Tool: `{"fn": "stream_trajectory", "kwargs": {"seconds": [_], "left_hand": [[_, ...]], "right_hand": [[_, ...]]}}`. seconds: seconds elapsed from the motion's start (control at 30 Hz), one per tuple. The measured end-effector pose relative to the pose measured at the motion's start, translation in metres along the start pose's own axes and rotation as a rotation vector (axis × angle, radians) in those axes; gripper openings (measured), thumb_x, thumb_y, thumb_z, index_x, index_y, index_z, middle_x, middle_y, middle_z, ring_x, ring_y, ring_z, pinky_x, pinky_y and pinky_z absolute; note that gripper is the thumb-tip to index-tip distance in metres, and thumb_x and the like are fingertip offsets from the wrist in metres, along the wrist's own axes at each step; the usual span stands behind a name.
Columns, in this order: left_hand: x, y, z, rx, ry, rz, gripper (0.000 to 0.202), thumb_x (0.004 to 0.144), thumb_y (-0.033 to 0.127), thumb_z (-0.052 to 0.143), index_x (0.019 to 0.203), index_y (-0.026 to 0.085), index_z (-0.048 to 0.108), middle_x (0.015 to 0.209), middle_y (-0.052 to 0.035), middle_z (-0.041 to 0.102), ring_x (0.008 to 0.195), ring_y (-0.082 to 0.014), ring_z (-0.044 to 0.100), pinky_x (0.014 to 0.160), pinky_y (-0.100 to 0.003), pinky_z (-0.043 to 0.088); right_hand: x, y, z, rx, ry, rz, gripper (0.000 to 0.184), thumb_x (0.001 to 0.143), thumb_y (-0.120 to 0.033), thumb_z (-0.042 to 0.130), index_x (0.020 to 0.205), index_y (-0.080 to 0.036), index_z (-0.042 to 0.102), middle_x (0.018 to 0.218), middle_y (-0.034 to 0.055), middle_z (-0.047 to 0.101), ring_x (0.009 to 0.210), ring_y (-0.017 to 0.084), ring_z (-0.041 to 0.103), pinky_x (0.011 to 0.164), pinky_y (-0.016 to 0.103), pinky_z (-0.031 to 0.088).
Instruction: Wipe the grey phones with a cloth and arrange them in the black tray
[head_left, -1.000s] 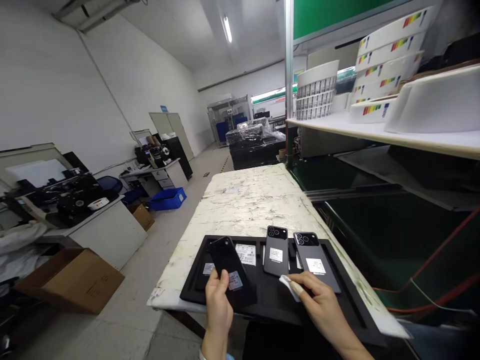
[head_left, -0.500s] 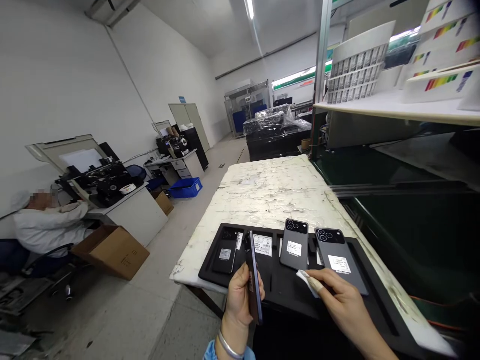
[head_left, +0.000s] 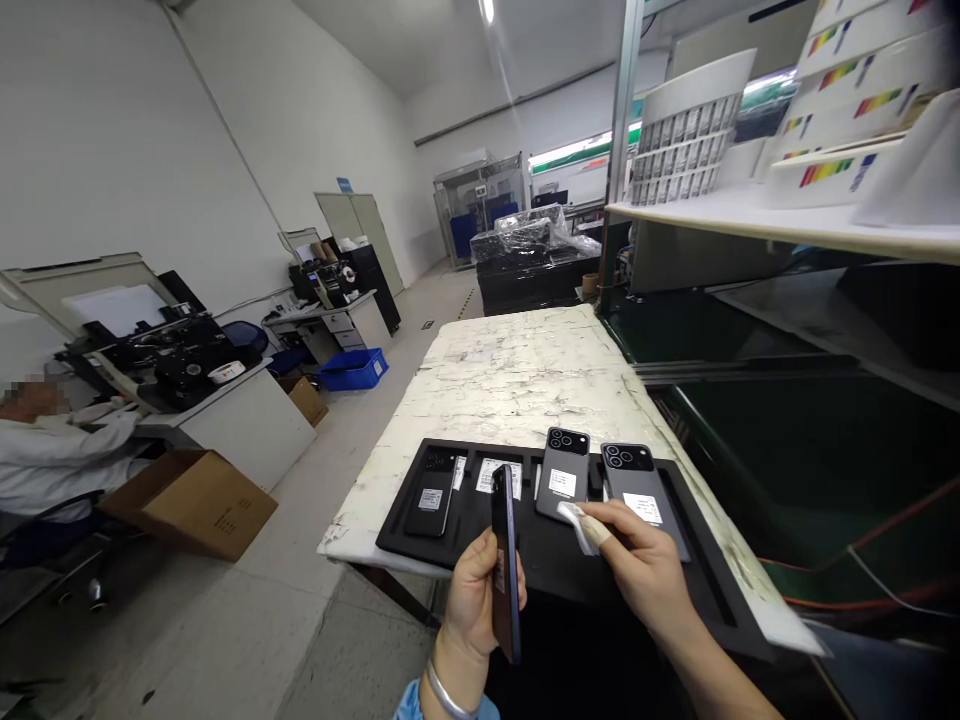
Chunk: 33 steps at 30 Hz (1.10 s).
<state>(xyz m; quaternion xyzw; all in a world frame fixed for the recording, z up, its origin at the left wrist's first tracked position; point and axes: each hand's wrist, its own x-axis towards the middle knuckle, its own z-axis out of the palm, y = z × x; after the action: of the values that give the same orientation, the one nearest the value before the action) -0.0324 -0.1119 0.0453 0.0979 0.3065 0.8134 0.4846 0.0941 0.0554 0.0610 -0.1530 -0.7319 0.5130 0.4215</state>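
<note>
My left hand (head_left: 471, 595) is closed around a smartphone (head_left: 507, 565), held upright and edge-on to me over the front of a black foam tray (head_left: 469, 570). Between the thumb and fingers of my right hand (head_left: 645, 565) is a small white cloth (head_left: 579, 524), just in front of the phones on the right. A dark phone (head_left: 433, 492) with a white label lies in the tray's left part. To the right, a grey phone (head_left: 564, 468) and another grey phone (head_left: 637, 480) rest backs up, each labelled; my right hand partly covers the last one.
The tray lies on a worn, cracked white table (head_left: 510, 370). On the right stands a shelf (head_left: 750, 212) with stacked white trays. At left, a person in white (head_left: 67, 450) sits by a desk, near a cardboard box (head_left: 191, 500). A blue bin (head_left: 354, 368) is on the floor.
The view has shifted, so the tray and phones appear further left. My right hand with the cloth has come slightly nearer the held phone. My left hand keeps its grip.
</note>
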Motion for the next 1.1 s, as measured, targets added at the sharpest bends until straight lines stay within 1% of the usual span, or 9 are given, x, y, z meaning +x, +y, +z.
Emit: {"fn": "stream_trajectory", "kwargs": {"seconds": [0.17, 0.3, 0.4, 0.5, 0.67, 0.73, 0.87, 0.97, 1.1], "left_hand": [[-0.003, -0.018, 0.002, -0.001, -0.022, -0.068, 0.03, 0.078, 0.032, 0.081, 0.089, 0.013, 0.062, 0.06, 0.0007, 0.061, 0.047, -0.011, 0.059, 0.043, -0.017, 0.048], [-0.003, -0.026, 0.007, -0.021, -0.012, -0.116, 0.026, 0.08, 0.029, 0.08, 0.087, 0.013, 0.061, 0.06, 0.0015, 0.059, 0.047, -0.0099, 0.058, 0.043, -0.015, 0.046], [-0.002, -0.025, 0.01, -0.054, 0.021, -0.163, 0.021, 0.082, 0.026, 0.077, 0.085, 0.012, 0.062, 0.06, 0.0002, 0.06, 0.046, -0.0102, 0.058, 0.044, -0.017, 0.048], [0.001, -0.022, 0.011, -0.107, 0.081, -0.218, 0.017, 0.087, 0.024, 0.071, 0.082, 0.01, 0.064, 0.064, -0.0029, 0.064, 0.052, -0.0118, 0.062, 0.051, -0.019, 0.052], [0.008, -0.02, 0.02, -0.206, 0.192, -0.214, 0.024, 0.091, 0.025, 0.065, 0.073, 0.008, 0.065, 0.066, -0.005, 0.066, 0.055, -0.0117, 0.064, 0.055, -0.019, 0.052], [0.011, -0.02, 0.029, -0.236, 0.22, -0.168, 0.02, 0.09, 0.024, 0.065, 0.075, 0.01, 0.067, 0.071, -0.0048, 0.069, 0.061, -0.0128, 0.066, 0.06, -0.02, 0.054], [0.014, -0.019, 0.05, -0.276, 0.28, -0.104, 0.019, 0.091, 0.025, 0.063, 0.079, 0.011, 0.068, 0.079, -0.0056, 0.071, 0.066, -0.0153, 0.067, 0.074, -0.027, 0.057], [0.013, -0.019, 0.062, -0.301, 0.367, -0.08, 0.023, 0.095, 0.021, 0.054, 0.08, 0.01, 0.067, 0.075, -0.0062, 0.069, 0.063, -0.014, 0.066, 0.069, -0.025, 0.057], [0.012, -0.02, 0.072, -0.331, 0.48, -0.035, 0.028, 0.099, 0.014, 0.045, 0.081, 0.009, 0.066, 0.074, -0.0069, 0.068, 0.064, -0.0124, 0.066, 0.063, -0.02, 0.056]], "right_hand": [[0.028, -0.041, 0.009, 0.001, -0.023, -0.201, 0.018, 0.093, -0.028, 0.06, 0.1, -0.023, 0.075, 0.082, 0.0041, 0.066, 0.074, 0.018, 0.062, 0.065, 0.03, 0.05], [0.036, -0.047, 0.016, -0.045, -0.071, -0.28, 0.02, 0.095, -0.027, 0.057, 0.104, -0.024, 0.075, 0.078, 0.0023, 0.06, 0.071, 0.015, 0.06, 0.062, 0.028, 0.05], [0.019, -0.041, 0.018, -0.034, -0.134, -0.292, 0.021, 0.095, -0.024, 0.057, 0.107, -0.024, 0.074, 0.079, 0.0025, 0.06, 0.071, 0.015, 0.061, 0.063, 0.027, 0.051], [-0.009, -0.039, 0.017, 0.018, -0.218, -0.276, 0.024, 0.094, -0.019, 0.056, 0.11, -0.025, 0.072, 0.081, 0.003, 0.06, 0.071, 0.015, 0.062, 0.063, 0.026, 0.052], [-0.048, -0.047, 0.013, 0.065, -0.269, -0.3, 0.031, 0.093, -0.014, 0.054, 0.117, -0.026, 0.068, 0.078, 0.0024, 0.059, 0.067, 0.014, 0.06, 0.058, 0.025, 0.051], [-0.055, -0.047, 0.014, -0.025, -0.244, -0.392, 0.036, 0.091, -0.01, 0.052, 0.121, -0.026, 0.066, 0.078, 0.0028, 0.06, 0.065, 0.014, 0.059, 0.056, 0.025, 0.05], [-0.054, -0.038, 0.017, -0.282, -0.155, -0.664, 0.044, 0.086, -0.007, 0.051, 0.126, -0.022, 0.063, 0.077, 0.0051, 0.063, 0.062, 0.016, 0.056, 0.055, 0.028, 0.046], [-0.041, -0.033, 0.013, -0.352, -0.112, -0.705, 0.047, 0.086, -0.008, 0.054, 0.13, -0.021, 0.061, 0.08, 0.0066, 0.064, 0.063, 0.017, 0.056, 0.056, 0.03, 0.046], [-0.022, -0.033, 0.007, -0.364, 0.017, -0.673, 0.053, 0.085, -0.005, 0.057, 0.134, -0.028, 0.06, 0.085, 0.0061, 0.064, 0.071, 0.017, 0.06, 0.061, 0.029, 0.051]]}}
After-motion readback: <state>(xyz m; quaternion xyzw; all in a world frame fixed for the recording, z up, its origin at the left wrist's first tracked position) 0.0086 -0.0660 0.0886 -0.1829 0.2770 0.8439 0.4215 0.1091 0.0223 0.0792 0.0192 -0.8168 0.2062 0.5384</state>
